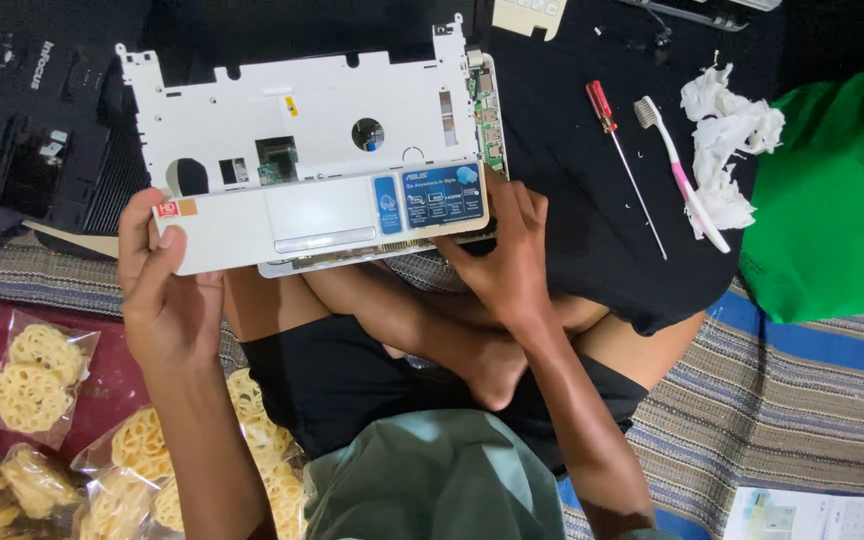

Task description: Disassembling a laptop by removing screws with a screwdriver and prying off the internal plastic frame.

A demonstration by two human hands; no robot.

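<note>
Both hands, left hand (pixel 167 300) and right hand (pixel 502 255), gripped the white laptop cover (pixel 302 150) with closed fingers, steadying it over the lap.

A home floor used for repairs: striped woven mat (pixel 802 400), snack bags (pixel 37 380), screwdriver (pixel 624 160), toothbrush (pixel 680 175).

The white laptop palm-rest cover (pixel 302 150) lay flat and face up over the sitter's crossed legs, its keyboard gone so the bare tray showed cut-outs and a round hole. A touchpad sat centred on its near strip, with blue stickers to the right and a small red one at the near left corner. A green circuit board edge showed along its right side.
</note>
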